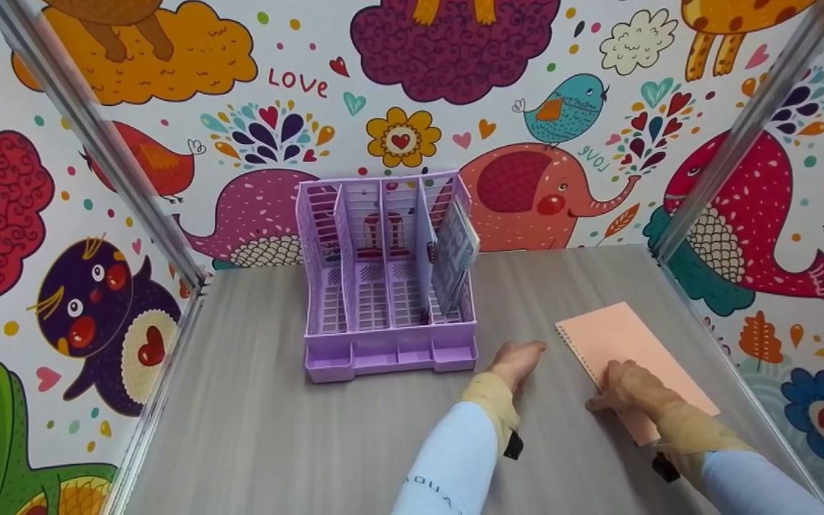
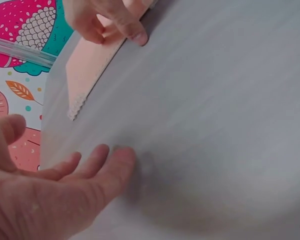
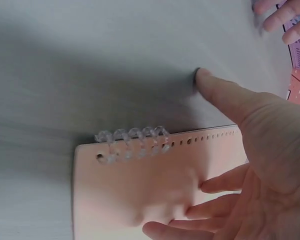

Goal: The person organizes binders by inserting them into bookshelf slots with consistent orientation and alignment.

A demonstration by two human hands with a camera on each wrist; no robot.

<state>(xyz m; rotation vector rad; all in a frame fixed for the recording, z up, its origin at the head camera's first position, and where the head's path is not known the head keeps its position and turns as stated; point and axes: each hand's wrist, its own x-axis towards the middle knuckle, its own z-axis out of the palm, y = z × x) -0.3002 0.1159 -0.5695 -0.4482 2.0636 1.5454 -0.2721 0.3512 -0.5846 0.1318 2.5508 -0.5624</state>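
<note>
A peach spiral notebook [image 1: 616,332] lies flat on the table at the right, its clear plastic coil [image 3: 135,137] along the long left edge. Over it is my right hand [image 1: 634,393], fingertips at the cover and thumb out past the coil edge above the tabletop. My left hand [image 1: 516,361] is held above the table between the notebook and a purple file rack [image 1: 390,350]; its fingers are spread and it holds nothing, as the left wrist view shows. Booklets [image 1: 455,261] stand upright in the rack's rightmost slot.
The rack stands at the back middle of the wood-grain table [image 1: 254,429], with other slots to the left of the booklets. Metal frame posts [image 1: 748,129] and printed cartoon panels [image 1: 398,64] close in the back and sides.
</note>
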